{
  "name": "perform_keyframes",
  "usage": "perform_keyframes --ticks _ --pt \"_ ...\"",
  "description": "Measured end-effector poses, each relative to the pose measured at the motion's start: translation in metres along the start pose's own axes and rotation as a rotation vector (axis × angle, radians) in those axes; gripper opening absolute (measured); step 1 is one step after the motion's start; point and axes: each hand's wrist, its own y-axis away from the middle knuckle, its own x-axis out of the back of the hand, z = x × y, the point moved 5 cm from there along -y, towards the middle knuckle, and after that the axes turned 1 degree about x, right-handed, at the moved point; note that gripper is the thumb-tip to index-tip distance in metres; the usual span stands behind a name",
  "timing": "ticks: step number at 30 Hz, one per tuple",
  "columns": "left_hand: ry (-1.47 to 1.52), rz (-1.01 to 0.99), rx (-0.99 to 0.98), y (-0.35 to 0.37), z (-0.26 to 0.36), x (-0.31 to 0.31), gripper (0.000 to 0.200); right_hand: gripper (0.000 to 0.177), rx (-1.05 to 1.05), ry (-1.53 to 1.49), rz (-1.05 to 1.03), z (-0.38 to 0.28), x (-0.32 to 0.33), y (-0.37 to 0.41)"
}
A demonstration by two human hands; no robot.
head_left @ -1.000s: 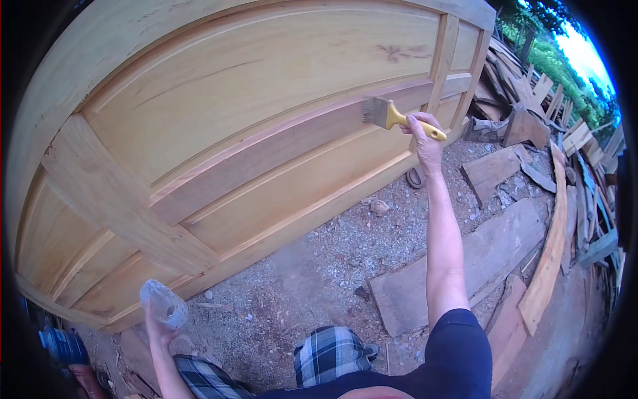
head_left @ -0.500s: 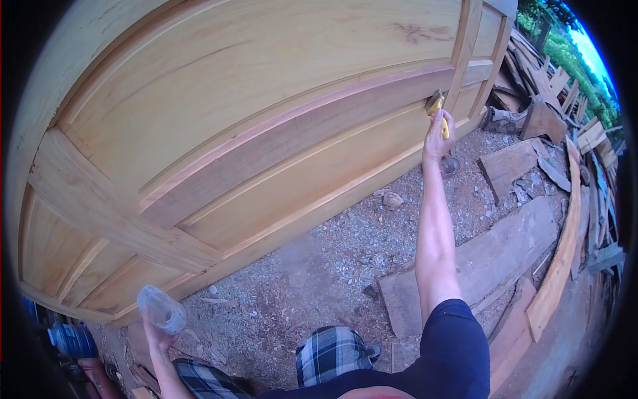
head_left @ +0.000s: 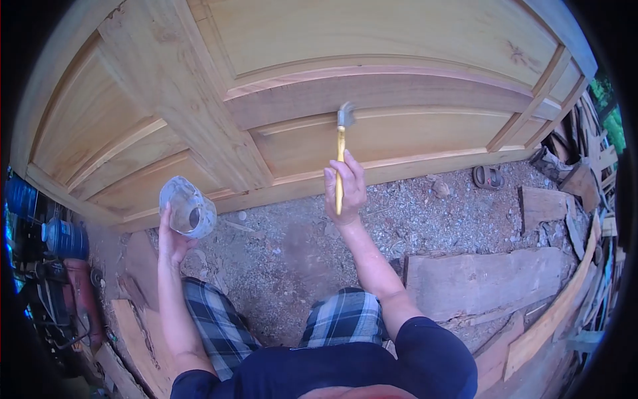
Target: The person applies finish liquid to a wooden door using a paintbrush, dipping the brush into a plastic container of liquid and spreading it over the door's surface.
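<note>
Right hand [head_left: 345, 189]: clenched on my paintbrush [head_left: 340, 156]; its long axis runs straight from my grip to the wooden door's [head_left: 166, 80] cross rail [head_left: 412, 90], bristles touching.
Left hand [head_left: 171, 239]: grasping my clear plastic jar [head_left: 188, 209], farther from the rail.

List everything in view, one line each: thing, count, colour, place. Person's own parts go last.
door: one, pale wood with a darker rail, on its long edge on the ground, filling the top.
paintbrush: one, yellow handle, grey bristles, upright, bristles at the darker rail.
clear container: one, transparent, left of centre.
planks: several, brown, on the ground at right.
sandal: one, brown, by the door's lower edge, right.
blue containers: two, far left.
ground: grey gravel, centre.
plaid trousers: blue and white, bottom centre.
left hand: fingers around the clear container.
right hand: fingers around the paintbrush handle.
</note>
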Motion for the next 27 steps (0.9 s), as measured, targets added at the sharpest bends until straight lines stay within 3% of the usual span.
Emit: perform_keyframes --ticks 3,5,9,11,12,14,17,18,20,24,26,27 --pt "0.050 -0.038 -0.040 0.012 0.004 -0.004 0.086 0.026 0.134 -0.169 -0.176 -0.027 -0.047 0.038" --pt "0.072 -0.055 -0.042 0.012 0.003 0.002 0.087 0.026 0.415 -0.125 -0.375 -0.042 -0.071 0.067" --pt "0.114 -0.101 -0.082 0.029 0.012 0.003 0.086 0.022 0.458 -0.063 -0.645 -0.001 -0.065 0.133" --pt "0.119 -0.097 -0.094 0.040 0.014 0.006 0.085 0.024 0.381 0.019 -1.028 0.023 -0.059 0.171" --pt "0.145 -0.128 -0.117 0.043 0.016 0.007 0.084 0.024 0.381 0.025 -1.035 0.016 -0.055 0.166" --pt "0.181 -0.160 -0.136 0.046 0.019 0.011 0.083 0.026 0.086 -0.066 -1.108 0.002 -0.053 0.136" --pt "0.243 -0.203 -0.180 0.054 0.025 0.012 0.078 0.034 0.265 -0.180 -0.812 -0.045 -0.060 0.070" --pt "0.251 -0.205 -0.173 0.054 0.025 0.012 0.078 0.034 0.266 -0.174 -0.822 -0.048 -0.069 0.059" --pt "0.279 -0.210 -0.189 0.054 0.027 0.017 0.077 0.036 0.465 -0.094 -0.518 -0.062 -0.071 0.043" --pt "0.344 -0.215 -0.186 0.056 0.028 0.029 0.073 0.027 0.450 0.066 -0.706 -0.043 -0.075 0.097" --pt "0.355 -0.238 -0.200 0.060 0.030 0.030 0.072 0.019 -0.021 -0.085 -0.939 -0.031 -0.068 0.139" --pt "0.362 -0.257 -0.208 0.062 0.030 0.029 0.072 0.019 -0.025 -0.070 -0.938 -0.034 -0.065 0.147"
